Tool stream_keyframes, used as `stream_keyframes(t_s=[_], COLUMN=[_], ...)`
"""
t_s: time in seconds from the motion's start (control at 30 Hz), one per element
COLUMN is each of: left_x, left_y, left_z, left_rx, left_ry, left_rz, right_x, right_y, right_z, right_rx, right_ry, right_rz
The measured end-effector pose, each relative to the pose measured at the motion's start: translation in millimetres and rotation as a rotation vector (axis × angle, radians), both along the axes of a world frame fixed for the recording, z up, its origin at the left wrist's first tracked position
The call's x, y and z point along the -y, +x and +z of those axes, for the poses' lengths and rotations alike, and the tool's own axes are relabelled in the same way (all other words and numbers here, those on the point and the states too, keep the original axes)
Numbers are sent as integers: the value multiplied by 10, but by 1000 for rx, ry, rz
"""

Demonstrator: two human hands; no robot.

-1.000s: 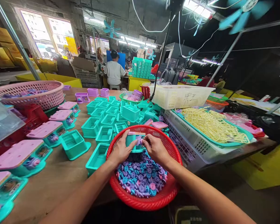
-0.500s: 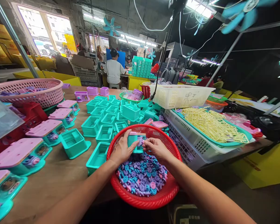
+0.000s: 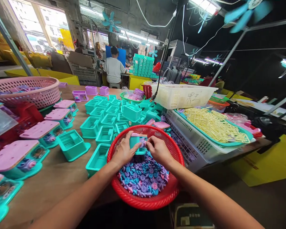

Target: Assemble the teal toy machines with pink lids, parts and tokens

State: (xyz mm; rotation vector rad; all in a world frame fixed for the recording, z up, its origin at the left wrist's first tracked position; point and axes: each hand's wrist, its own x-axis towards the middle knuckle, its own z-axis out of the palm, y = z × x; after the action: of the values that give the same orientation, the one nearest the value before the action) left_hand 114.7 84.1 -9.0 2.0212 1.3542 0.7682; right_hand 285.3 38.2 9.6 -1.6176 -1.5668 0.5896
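Observation:
My left hand [image 3: 123, 152] grips a teal toy box with a pink lid [image 3: 138, 142], held above a red round basket [image 3: 146, 201]. My right hand [image 3: 157, 150] pinches at the front of the same box, fingertips on a small purple piece there. The basket holds several small purple, blue and pink round knobs [image 3: 143, 176]. Both forearms reach in from the bottom of the view.
Open teal boxes [image 3: 105, 120] cover the wooden table [image 3: 52, 178]. Finished boxes with pink lids [image 3: 39, 132] line the left side beside a pink basket [image 3: 37, 92]. A teal tray of yellow sticks [image 3: 212, 125] and a white basket [image 3: 184, 95] stand right. A person [image 3: 113, 69] sits far back.
My hands have stayed over the red basket on the same box; the right fingers shifted slightly on its front. The view has drifted a little.

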Motion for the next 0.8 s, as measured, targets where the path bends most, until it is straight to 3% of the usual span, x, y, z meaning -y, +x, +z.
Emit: stream_keyframes(t_s=[0.1, 0.17, 0.67, 0.8], left_x=[1, -8, -19, -48], left_y=[-8, -19, -14, -41], left_z=[-5, -13, -41, -45], left_rx=[12, 36, 0, -3], left_ry=[9, 15, -16, -8], left_rz=[-7, -12, -38, -74], right_x=[-39, -58, -7, -26], right_y=[12, 18, 67, 128], right_z=[-58, -104, -132, -106], right_rx=[-322, -424, -515, -611], right_ry=[-170, -225, -81, -216], right_rz=[25, 51, 126, 160])
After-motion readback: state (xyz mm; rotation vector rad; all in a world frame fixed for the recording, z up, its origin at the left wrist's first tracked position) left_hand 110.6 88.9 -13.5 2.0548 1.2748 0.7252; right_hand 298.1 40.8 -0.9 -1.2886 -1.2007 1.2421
